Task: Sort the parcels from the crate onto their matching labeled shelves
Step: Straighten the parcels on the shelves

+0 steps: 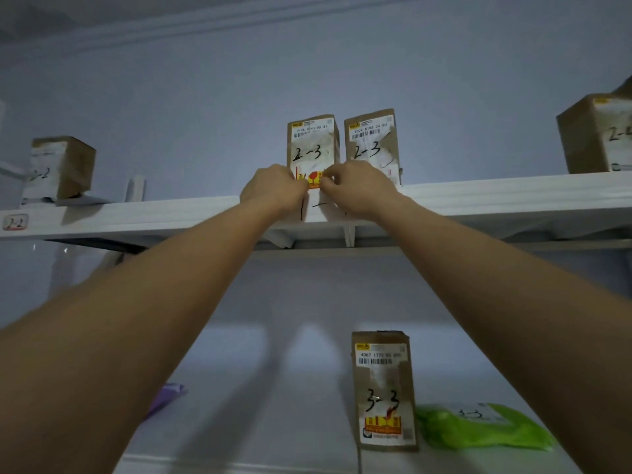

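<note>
A brown cardboard parcel (313, 145) marked "2-3" stands upright on the upper white shelf (478, 200). My left hand (272, 189) and my right hand (355, 188) both grip its lower end from either side, fingers curled at the yellow-red sticker. A second "2-3" parcel (372, 145) stands right beside it on the right. The shelf label under my hands is mostly hidden.
A "2-2" box (61, 167) sits at the left over a "2-2" shelf tag (15, 222). Another brown box (596, 133) stands far right. On the lower shelf are a "3-3" box (383, 388), a green bag (478, 427) and a purple bag (167, 396).
</note>
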`<action>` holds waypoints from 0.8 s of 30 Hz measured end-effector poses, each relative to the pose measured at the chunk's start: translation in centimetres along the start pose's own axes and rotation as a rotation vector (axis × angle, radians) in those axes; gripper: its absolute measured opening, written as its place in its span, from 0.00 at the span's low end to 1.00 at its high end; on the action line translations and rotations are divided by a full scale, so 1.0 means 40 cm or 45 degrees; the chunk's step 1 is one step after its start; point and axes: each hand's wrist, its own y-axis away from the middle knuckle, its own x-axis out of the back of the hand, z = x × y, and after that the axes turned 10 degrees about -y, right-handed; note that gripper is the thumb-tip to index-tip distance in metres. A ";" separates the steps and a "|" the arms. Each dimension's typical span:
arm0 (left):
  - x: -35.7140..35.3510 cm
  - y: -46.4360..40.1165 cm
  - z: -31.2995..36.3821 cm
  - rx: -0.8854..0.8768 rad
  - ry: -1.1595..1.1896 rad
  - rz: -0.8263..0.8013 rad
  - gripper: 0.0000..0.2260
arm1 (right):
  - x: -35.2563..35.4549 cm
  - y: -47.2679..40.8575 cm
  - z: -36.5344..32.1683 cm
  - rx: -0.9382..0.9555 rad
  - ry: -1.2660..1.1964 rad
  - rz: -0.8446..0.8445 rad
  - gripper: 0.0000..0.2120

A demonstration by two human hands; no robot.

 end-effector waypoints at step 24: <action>-0.017 -0.018 -0.067 -0.233 0.101 -0.084 0.18 | -0.001 0.036 -0.005 -0.290 0.336 0.222 0.20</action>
